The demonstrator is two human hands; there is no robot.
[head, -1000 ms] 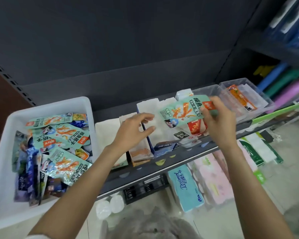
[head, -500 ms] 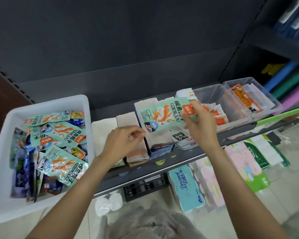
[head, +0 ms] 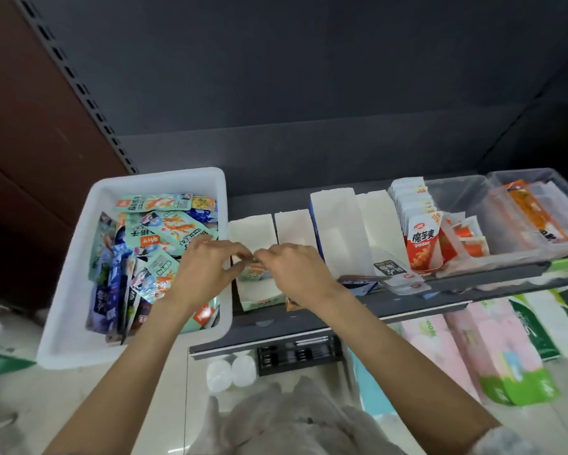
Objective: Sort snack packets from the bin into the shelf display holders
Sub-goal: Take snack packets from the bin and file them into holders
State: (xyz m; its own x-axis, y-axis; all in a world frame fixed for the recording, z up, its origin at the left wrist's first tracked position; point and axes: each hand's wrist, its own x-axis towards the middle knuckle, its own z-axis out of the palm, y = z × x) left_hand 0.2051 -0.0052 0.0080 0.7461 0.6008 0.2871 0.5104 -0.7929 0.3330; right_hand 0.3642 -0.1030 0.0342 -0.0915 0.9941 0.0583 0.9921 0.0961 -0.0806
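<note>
A white bin (head: 79, 323) at the left holds several mint-green and blue snack packets (head: 164, 224). On the dark shelf (head: 308, 323) stand several white cardboard display holders. A mint-green packet (head: 254, 272) stands inside the leftmost holder (head: 249, 228). My left hand (head: 203, 270) and my right hand (head: 295, 274) meet over that holder, and both pinch the packet's top edge. Most of the packet is hidden behind my fingers.
Further right stand taller white holders (head: 335, 224), a holder of red-and-white packets (head: 422, 244), and two clear plastic tubs (head: 518, 224). Pink and green tissue packs (head: 472, 349) lie below the shelf. The shelf's dark back panel rises behind.
My right hand carried the mint-green packet leftward from over the middle holders down into the leftmost holder. My left hand came in to meet it at the packet's top.
</note>
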